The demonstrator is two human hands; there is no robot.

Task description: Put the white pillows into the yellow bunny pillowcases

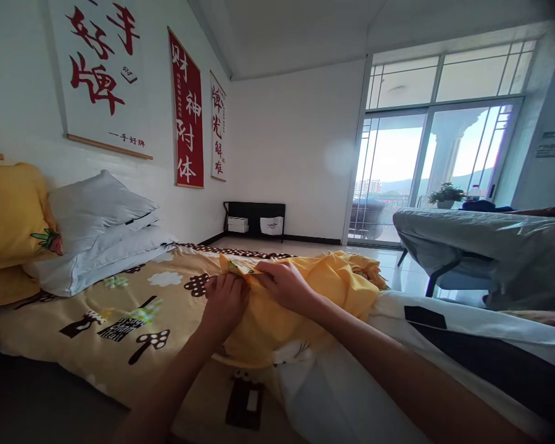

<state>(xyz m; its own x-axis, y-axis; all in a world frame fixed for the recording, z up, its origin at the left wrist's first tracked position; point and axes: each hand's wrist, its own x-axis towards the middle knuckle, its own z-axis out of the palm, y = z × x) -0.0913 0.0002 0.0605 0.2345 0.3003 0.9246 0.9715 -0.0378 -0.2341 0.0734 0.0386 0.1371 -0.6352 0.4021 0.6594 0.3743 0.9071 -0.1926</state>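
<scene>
A yellow fabric cover lies bunched on the bed, over a white duvet with a dark stripe. My left hand and my right hand sit side by side at the cover's near edge, both pinching the fabric where a patterned corner shows. The cover's far part is crumpled toward the bed's foot.
The bed sheet has mushroom and cloud prints. White pillows and yellow pillows are stacked at the left by the wall. A second covered bed stands at the right. A black shelf and glass balcony doors are beyond.
</scene>
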